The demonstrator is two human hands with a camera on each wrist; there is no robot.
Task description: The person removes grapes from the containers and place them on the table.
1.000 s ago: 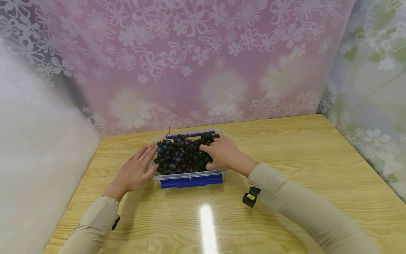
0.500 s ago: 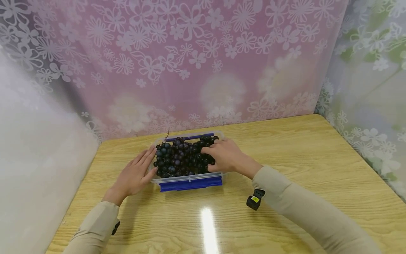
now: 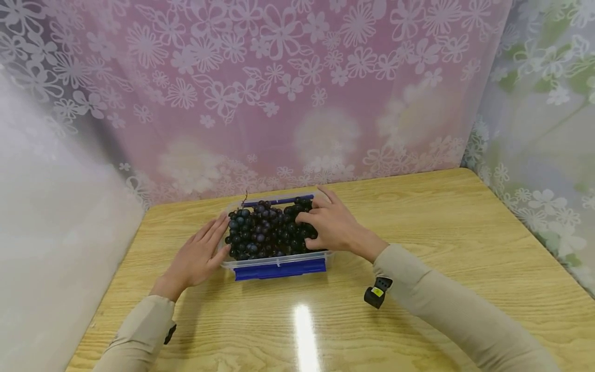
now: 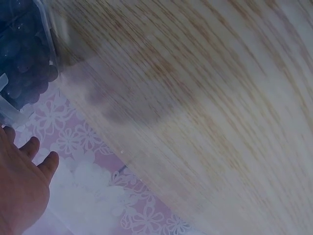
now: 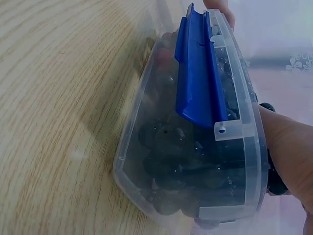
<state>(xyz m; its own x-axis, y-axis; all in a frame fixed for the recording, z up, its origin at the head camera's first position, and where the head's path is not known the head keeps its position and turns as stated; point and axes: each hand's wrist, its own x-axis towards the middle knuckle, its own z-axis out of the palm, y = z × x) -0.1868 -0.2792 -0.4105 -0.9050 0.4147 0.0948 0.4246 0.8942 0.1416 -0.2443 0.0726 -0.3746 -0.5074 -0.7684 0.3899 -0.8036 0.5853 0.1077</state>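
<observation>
A clear plastic box (image 3: 253,262) with blue latches stands on the table, filled with dark grapes (image 3: 260,227). My left hand (image 3: 197,256) lies along the box's left end, fingers straight and pointing away from me, thumb at the near corner. Over the right end, my right hand (image 3: 337,222) reaches onto the grapes with bent fingers and thumb around some of them. One finger extends towards the far right corner. In the right wrist view, the box (image 5: 156,112) shows grapes through its wall, and the hand (image 5: 291,147) is at the rim.
A blue latch (image 3: 279,269) hangs down on the box's near side. A thin stem (image 3: 246,196) sticks up at the back left. Behind the wooden table (image 3: 418,222) hangs a pink flowered curtain (image 3: 325,139). A pale wall covering (image 3: 60,217) runs along the left.
My right hand has shifted slightly right over the grapes, and one finger has lifted towards the far corner. The left hand stays at the box's end.
</observation>
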